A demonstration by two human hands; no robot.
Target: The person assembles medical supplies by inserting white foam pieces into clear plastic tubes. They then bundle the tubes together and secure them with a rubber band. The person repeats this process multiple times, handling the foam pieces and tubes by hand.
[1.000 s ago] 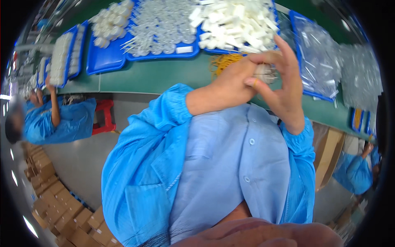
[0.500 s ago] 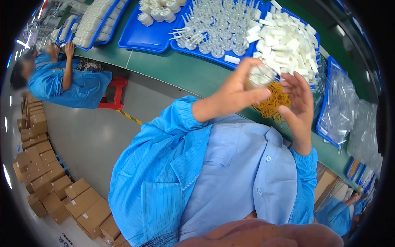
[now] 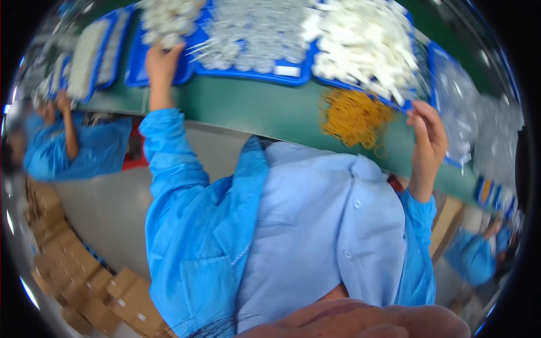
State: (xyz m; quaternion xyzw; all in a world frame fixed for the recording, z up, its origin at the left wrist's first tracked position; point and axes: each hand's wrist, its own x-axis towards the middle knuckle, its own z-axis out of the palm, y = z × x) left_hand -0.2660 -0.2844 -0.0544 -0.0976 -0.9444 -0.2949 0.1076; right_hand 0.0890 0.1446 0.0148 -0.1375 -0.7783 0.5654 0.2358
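My left hand (image 3: pixel 162 67) reaches out to a blue tray (image 3: pixel 135 70) at the far left of the bench. Its thumb and fingers are closed round a round white bundle (image 3: pixel 169 41) at the near edge of a pile of similar bundles (image 3: pixel 169 17); motion blur softens the detail. My right hand (image 3: pixel 429 143) hovers by the near right corner of a tray of white blocks, its fingers loosely bent, thumb apart, and nothing seen in them. Left of it, a heap of yellow rubber bands (image 3: pixel 355 117) lies on the green bench (image 3: pixel 242 110).
Blue trays hold clear plastic pieces (image 3: pixel 253 34) and white blocks (image 3: pixel 363 45). Clear plastic bags (image 3: pixel 459 112) lie at the right. A co-worker (image 3: pixel 76 141) sits at the left; another person (image 3: pixel 476 253) is at the lower right. Cardboard boxes (image 3: pixel 73 265) line the floor.
My left hand has moved from above the rubber bands to the far left tray, carrying the round bundle. My right hand has shifted slightly right and down, away from it. The view has turned.
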